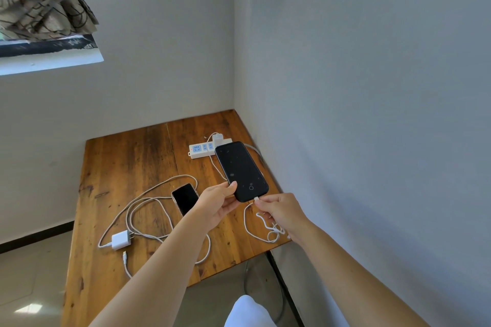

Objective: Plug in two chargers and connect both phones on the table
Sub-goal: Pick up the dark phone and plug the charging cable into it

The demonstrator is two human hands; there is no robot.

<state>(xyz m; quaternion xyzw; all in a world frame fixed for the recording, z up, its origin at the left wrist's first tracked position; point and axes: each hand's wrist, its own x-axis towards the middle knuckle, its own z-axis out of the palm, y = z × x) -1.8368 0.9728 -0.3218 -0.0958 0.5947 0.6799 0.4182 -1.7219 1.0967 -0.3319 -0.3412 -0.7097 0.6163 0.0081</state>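
Wooden plank desk [127, 194] carries a white power strip [202, 150], partly hidden behind the large black smartphone [240, 170] gripped above it in the left hand [218, 203]. Right hand [279, 211] pinches a white cable plug [256, 198] at the phone's base; whether it is seated is unclear.

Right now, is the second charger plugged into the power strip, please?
No. The second charger lies loose on the table, prongs exposed, apart from the power strip.
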